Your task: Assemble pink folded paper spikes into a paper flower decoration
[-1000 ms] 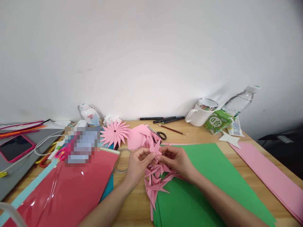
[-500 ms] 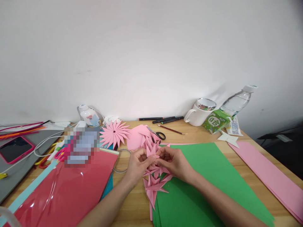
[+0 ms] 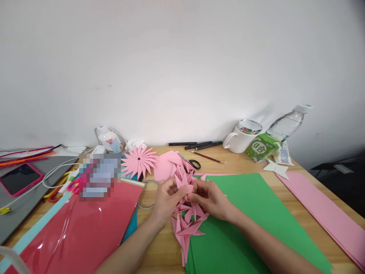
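Between my two hands is a folded pink paper piece (image 3: 184,184) with pointed tips sticking up. My left hand (image 3: 168,196) pinches its left side, thumb across the front. My right hand (image 3: 209,198) is closed at its right edge, thumb and fingertips together on the paper. Below and behind them lies a loose pile of folded pink paper pieces (image 3: 188,228), partly covered by my hands, at the left edge of the green paper sheets (image 3: 251,213). Farther back lies a pink paper pinwheel-like flower (image 3: 139,161) with many narrow points.
Scissors (image 3: 195,164) with dark handles lie behind my hands, beside pink paper squares (image 3: 165,163). Black markers (image 3: 203,145), a pencil (image 3: 207,156) and a white mug (image 3: 242,137) stand or lie along the wall. At left is a red plastic-covered pack (image 3: 82,228); at right, pink strips (image 3: 322,217).
The piece in my fingers has tilted and its points are spread wider. My hands have barely moved. The whole view has shifted slightly.
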Demonstrator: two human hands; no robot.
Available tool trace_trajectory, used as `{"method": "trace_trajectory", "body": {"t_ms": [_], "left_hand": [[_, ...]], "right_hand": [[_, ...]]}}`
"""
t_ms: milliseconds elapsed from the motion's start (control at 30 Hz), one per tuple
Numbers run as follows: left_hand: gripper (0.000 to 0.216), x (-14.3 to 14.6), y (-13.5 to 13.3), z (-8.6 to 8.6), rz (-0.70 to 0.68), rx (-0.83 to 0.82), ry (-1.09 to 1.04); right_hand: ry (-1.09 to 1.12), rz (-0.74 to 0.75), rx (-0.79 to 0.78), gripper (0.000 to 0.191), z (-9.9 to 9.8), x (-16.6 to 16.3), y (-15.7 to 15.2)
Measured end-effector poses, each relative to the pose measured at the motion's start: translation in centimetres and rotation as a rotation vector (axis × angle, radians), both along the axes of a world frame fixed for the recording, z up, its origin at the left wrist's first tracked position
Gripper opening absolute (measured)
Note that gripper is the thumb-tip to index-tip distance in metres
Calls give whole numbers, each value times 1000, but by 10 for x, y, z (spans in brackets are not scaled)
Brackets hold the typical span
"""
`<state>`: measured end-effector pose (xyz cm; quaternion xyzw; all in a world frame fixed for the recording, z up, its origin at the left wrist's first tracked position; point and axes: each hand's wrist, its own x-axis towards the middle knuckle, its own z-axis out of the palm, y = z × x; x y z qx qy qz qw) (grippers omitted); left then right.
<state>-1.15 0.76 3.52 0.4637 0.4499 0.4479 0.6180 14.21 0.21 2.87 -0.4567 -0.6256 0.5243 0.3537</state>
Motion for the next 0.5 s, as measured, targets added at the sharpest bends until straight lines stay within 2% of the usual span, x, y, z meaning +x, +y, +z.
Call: {"method": "trace_trajectory", "body": {"t_ms": [200,333,500], "left_hand": [[28,2,-1,10,-82,-44,-120],[22,2,-1,9,-32,-48,-30],[26,0,1,3,18,5,78]], "right_hand": [[108,-22,-63,40,2,2,3],[108,-16,-67,40,3,2,3],[73,-16,-23,37,-2,2,2]]}}
